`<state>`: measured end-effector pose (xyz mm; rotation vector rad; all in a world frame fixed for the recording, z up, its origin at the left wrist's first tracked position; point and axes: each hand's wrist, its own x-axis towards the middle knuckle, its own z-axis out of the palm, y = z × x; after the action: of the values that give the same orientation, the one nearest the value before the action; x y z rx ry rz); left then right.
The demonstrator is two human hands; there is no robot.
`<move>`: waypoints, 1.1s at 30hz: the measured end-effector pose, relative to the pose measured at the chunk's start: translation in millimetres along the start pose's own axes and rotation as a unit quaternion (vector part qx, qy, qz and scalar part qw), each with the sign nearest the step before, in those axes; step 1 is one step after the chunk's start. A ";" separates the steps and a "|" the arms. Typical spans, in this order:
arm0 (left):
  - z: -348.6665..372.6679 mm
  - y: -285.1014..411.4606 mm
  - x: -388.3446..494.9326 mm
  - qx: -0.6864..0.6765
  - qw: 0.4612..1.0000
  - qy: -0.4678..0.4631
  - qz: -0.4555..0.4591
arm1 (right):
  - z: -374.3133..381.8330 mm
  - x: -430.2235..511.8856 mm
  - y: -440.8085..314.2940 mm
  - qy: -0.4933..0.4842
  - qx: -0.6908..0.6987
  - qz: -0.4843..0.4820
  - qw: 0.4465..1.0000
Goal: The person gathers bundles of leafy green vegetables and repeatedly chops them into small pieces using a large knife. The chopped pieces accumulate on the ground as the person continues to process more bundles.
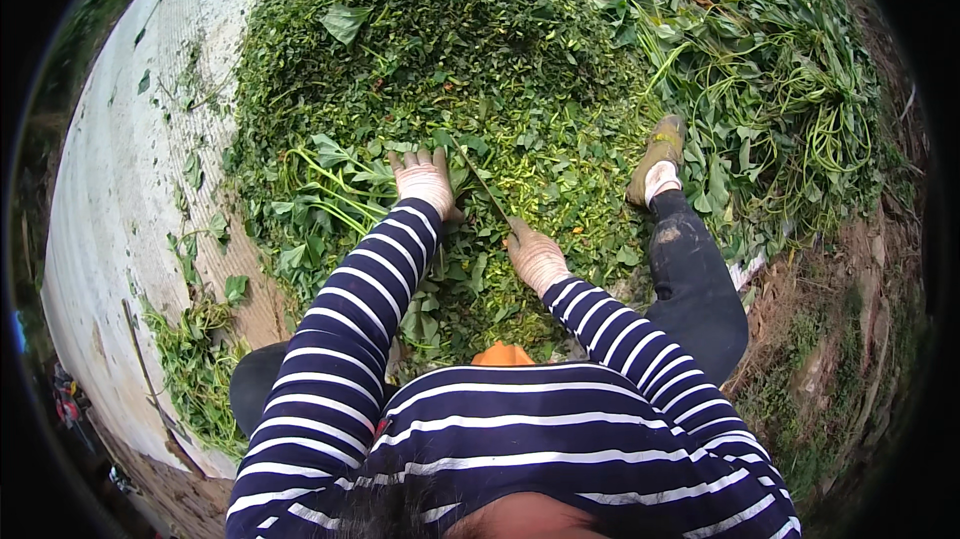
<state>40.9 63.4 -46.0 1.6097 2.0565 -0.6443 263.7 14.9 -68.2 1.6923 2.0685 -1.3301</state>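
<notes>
My left hand [424,177], in a soiled work glove, lies over a bunch of leafy green stems [330,190] and holds it down, its fingers pointing away from me. The stems stick out to the left of the hand. In my gloved right hand [536,257] is a knife, its handle hidden by the fingers. The long thin knife blade [481,180] slants up and left, its tip close to the left fingertips. Beneath both hands spreads a bed of chopped greens [555,179], which rises into a darker heap [427,36] farther off.
Uncut vines [780,88] are piled at the right, beside my outstretched foot in a muddy shoe [664,149]. A concrete slab [127,164] with scattered leaves lies left. A stick [146,370] rests near loose vines [199,366]. Something orange [502,353] shows before my torso.
</notes>
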 end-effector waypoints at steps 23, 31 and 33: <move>44.1 -39.2 28.1 -0.057 0.993 -0.102 -0.013 | 0.3 34.9 -33.8 0.013 -0.003 0.089 0.996; 32.2 -27.5 43.6 0.018 0.985 -0.169 0.035 | -161.8 27.7 -170.8 0.252 0.441 -0.462 0.727; 26.3 -11.2 55.6 0.048 0.974 -0.219 0.022 | -123.7 26.7 -152.5 0.322 0.417 -0.417 0.741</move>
<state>19.4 87.5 -99.6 1.4046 1.6842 -0.9949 173.5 125.8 69.1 1.6578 3.1805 -2.5353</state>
